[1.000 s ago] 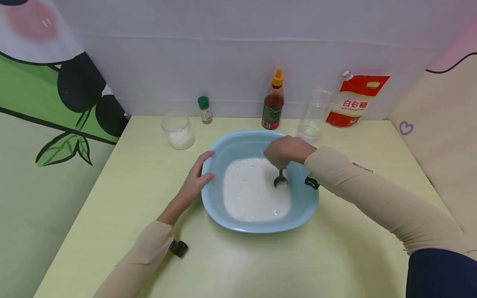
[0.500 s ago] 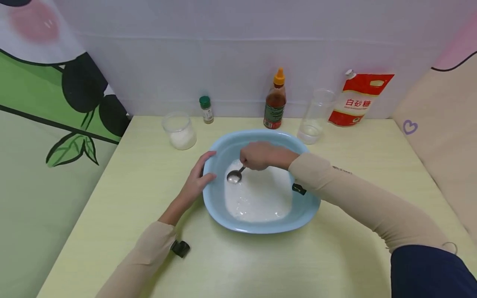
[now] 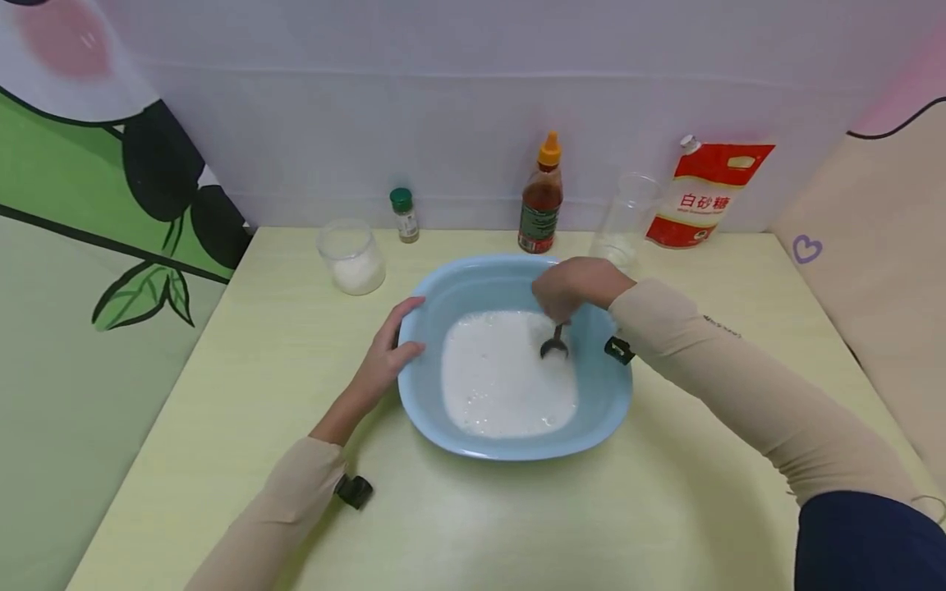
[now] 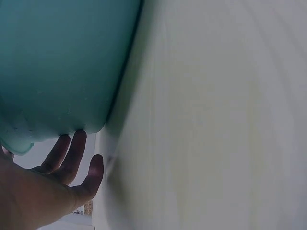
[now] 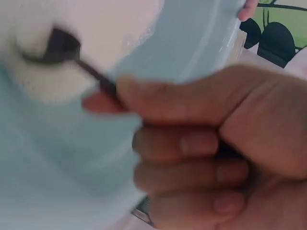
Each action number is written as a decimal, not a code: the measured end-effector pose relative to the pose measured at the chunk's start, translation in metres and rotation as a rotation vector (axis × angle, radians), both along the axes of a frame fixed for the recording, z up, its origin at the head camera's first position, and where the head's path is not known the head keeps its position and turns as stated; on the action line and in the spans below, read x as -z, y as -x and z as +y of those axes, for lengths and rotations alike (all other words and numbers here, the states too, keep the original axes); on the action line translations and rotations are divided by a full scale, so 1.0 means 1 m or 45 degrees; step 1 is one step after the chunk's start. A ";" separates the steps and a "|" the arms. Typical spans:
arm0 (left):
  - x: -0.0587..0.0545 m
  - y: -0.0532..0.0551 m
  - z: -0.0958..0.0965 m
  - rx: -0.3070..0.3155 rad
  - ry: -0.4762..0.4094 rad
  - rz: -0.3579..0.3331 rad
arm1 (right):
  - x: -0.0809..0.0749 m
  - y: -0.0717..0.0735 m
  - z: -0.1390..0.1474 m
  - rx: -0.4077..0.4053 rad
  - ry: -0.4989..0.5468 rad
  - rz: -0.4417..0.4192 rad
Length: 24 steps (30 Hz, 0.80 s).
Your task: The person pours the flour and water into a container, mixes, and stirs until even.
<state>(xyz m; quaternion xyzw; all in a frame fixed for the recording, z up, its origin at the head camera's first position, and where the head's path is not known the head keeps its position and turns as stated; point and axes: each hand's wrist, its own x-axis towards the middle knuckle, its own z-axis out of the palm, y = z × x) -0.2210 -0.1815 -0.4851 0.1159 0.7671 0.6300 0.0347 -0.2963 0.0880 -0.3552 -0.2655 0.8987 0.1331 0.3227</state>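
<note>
A light blue plastic basin (image 3: pixel 517 450) holds a white, milky liquid (image 3: pixel 502 377) with small bubbles. My left hand (image 3: pixel 386 351) grips the basin's left rim, thumb on the rim and fingertips against the outer wall, as the left wrist view shows. My right hand (image 3: pixel 572 287) is over the basin's right side, fingers curled round the handle of a metal spoon (image 3: pixel 554 348). The spoon's bowl dips into the liquid near its right edge; in the right wrist view the spoon (image 5: pixel 62 45) is blurred. Much of its handle is hidden in the fist.
Along the back stand a glass jar (image 3: pixel 358 271) of white contents, a small green-capped bottle (image 3: pixel 405 217), a sauce bottle (image 3: pixel 541 209) with an orange tip, a tall clear glass (image 3: pixel 621 217) and a red sugar pouch (image 3: pixel 702 197). A pale yellow table (image 3: pixel 517 525) lies beneath.
My right hand has swept the spoon left across the liquid and back to the right side. The left hand has stayed on the rim, with the basin in place.
</note>
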 end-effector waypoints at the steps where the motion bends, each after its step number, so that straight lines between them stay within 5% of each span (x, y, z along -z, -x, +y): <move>1: 0.000 0.000 0.000 -0.002 0.005 -0.002 | 0.003 0.000 -0.002 -0.043 0.009 -0.086; 4: 0.000 0.000 0.000 0.000 0.014 -0.001 | 0.014 -0.003 -0.012 -0.123 0.141 -0.315; 7: 0.000 0.000 0.000 -0.006 0.021 -0.004 | 0.023 -0.008 -0.027 -0.173 0.294 -0.375; 14: 0.001 0.001 0.000 -0.028 0.015 0.003 | 0.027 -0.006 -0.050 -0.179 0.462 -0.055; 18: 0.001 0.001 0.001 -0.020 0.023 -0.001 | 0.020 0.002 -0.043 -0.108 0.340 0.142; 24: -0.001 0.000 0.000 -0.009 0.022 -0.005 | 0.004 0.004 -0.015 0.169 0.104 0.213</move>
